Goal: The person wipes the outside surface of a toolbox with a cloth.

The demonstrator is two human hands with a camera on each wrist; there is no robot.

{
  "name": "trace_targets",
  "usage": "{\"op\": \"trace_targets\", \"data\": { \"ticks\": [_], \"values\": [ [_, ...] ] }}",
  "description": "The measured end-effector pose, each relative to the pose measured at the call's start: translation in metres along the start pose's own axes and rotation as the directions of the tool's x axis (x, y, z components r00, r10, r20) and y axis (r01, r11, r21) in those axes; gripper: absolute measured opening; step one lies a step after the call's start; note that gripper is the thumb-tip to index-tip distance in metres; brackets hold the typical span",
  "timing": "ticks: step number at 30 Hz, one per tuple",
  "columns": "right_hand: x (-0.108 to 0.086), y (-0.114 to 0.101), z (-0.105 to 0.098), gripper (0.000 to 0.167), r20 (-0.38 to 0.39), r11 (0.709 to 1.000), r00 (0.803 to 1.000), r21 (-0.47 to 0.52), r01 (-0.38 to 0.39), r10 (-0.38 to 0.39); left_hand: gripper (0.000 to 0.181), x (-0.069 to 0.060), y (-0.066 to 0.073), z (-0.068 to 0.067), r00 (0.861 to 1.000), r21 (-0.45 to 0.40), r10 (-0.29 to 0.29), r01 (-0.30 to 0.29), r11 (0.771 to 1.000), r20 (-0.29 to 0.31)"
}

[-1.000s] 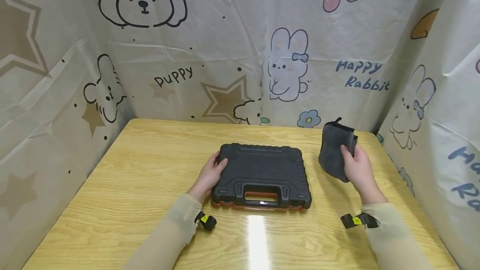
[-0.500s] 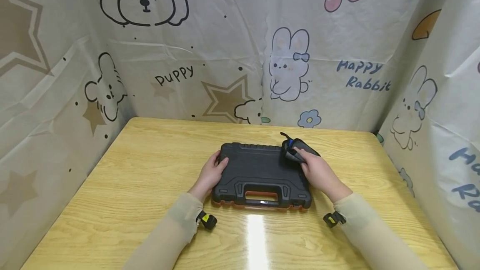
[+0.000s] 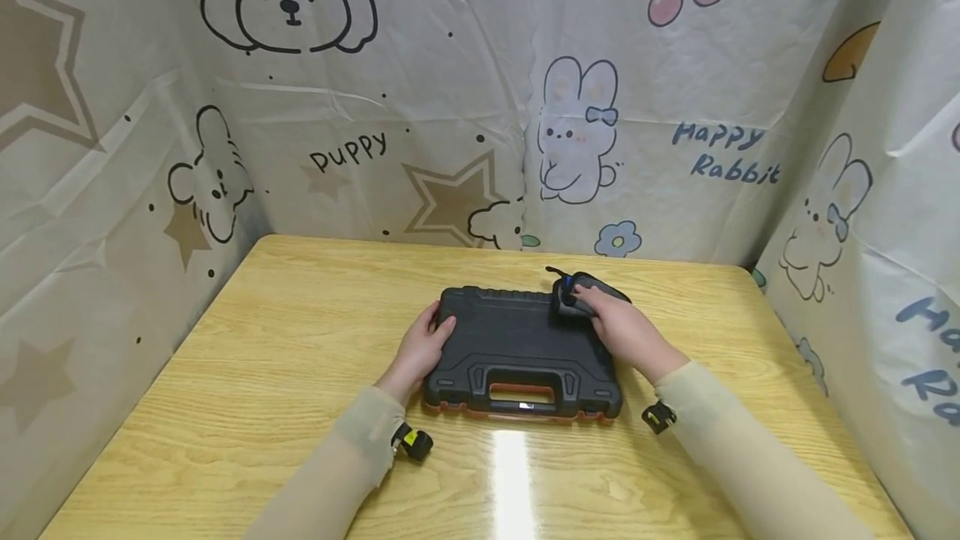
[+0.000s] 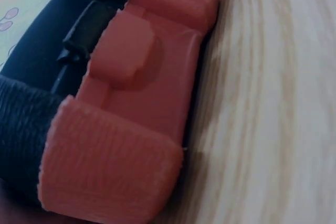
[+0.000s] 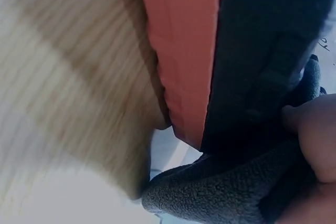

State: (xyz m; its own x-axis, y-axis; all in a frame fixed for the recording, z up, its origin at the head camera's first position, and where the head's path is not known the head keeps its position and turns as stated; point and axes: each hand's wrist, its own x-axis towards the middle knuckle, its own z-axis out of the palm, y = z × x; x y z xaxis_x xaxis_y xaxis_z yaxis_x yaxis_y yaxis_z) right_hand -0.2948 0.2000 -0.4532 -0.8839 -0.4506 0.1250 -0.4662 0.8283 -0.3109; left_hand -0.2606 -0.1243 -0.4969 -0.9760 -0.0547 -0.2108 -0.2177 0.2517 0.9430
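A black plastic tool case lies flat on the table, its handle towards me and its orange-red lower shell showing in both wrist views. My left hand grips the case's left side, thumb on the lid. A dark grey cloth with a black loop lies over the case's back right corner, and my right hand holds it there from above. Close up in the right wrist view, the fleecy cloth drapes past the case's far corner. The left wrist view shows the red side of the case, the hand mostly hidden.
The wood-grain table extends around the case on all sides. Patterned fabric hangs behind the table and at both sides. A bright reflection falls on the table in front of the handle. Each wrist wears a small black camera.
My right hand has brought the cloth from above the table's right side onto the case's back right corner, then slightly further left. My left hand and the case have stayed in place.
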Motion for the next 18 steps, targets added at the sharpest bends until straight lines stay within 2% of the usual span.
{"op": "trace_targets", "data": {
  "ticks": [7,18],
  "values": [
    [-0.008,0.000,0.003,0.049,0.024,1.000,1.000,-0.024,0.018,-0.017,0.065,-0.002,0.001,0.002,1.000,0.000,0.015,-0.015,1.000,-0.022],
    [-0.045,-0.004,0.008,0.052,0.008,0.996,0.996,-0.011,0.091,-0.091,0.062,-0.005,0.003,0.005,0.998,-0.002,0.037,-0.037,0.999,-0.047]
  ]
}}
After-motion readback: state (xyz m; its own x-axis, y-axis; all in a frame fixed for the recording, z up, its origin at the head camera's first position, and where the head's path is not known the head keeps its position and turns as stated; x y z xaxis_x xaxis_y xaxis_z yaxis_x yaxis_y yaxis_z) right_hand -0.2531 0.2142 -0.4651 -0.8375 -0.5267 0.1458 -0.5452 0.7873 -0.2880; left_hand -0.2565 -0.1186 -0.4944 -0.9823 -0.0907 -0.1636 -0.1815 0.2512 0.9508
